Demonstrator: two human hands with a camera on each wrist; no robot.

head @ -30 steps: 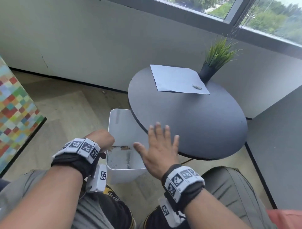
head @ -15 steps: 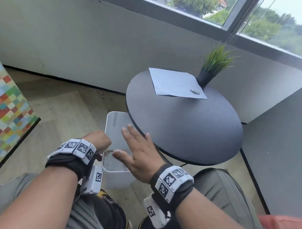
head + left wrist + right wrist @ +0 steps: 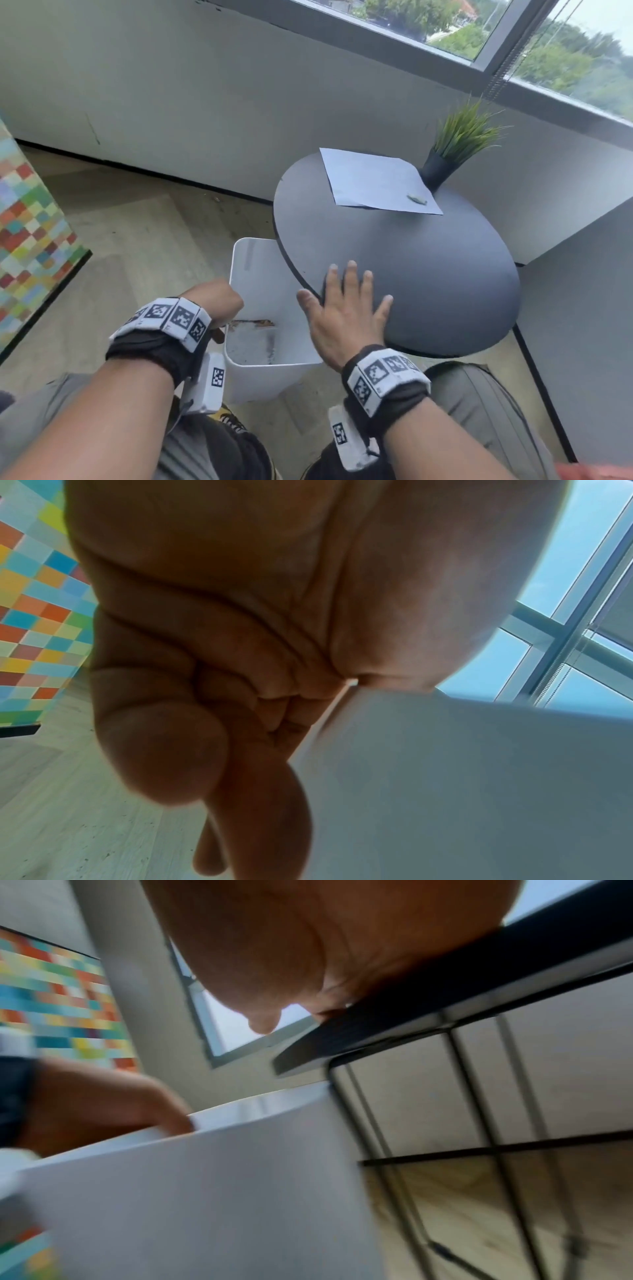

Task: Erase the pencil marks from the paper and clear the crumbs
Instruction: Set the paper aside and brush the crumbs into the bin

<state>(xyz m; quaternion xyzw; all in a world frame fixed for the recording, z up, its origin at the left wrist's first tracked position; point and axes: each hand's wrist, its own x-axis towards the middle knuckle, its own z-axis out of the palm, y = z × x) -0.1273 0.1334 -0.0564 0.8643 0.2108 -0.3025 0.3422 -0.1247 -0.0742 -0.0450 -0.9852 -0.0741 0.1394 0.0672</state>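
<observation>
A sheet of white paper (image 3: 373, 181) lies at the far side of the round dark table (image 3: 445, 281). A small grey eraser (image 3: 417, 198) rests on the paper's right part. No pencil marks or crumbs can be made out at this distance. My right hand (image 3: 346, 308) lies flat on the table's near edge with straight, spread fingers; the right wrist view shows this hand (image 3: 308, 947) over the table edge (image 3: 445, 988). My left hand (image 3: 219, 301) grips the left rim of a white bin (image 3: 260, 274) tucked under the table's edge. The left wrist view shows that hand (image 3: 240, 642) against the bin wall (image 3: 479, 777).
A potted grass plant (image 3: 459, 137) stands behind the paper. Thin black table legs (image 3: 479, 1096) run beside the bin (image 3: 205, 1191). There is a colourful checkered panel (image 3: 30, 233) at the left and a grey partition (image 3: 582, 308) at the right. My knees are below.
My right hand was over the bin half a second ago and has come back onto the table's near edge. The left hand keeps its hold on the bin rim.
</observation>
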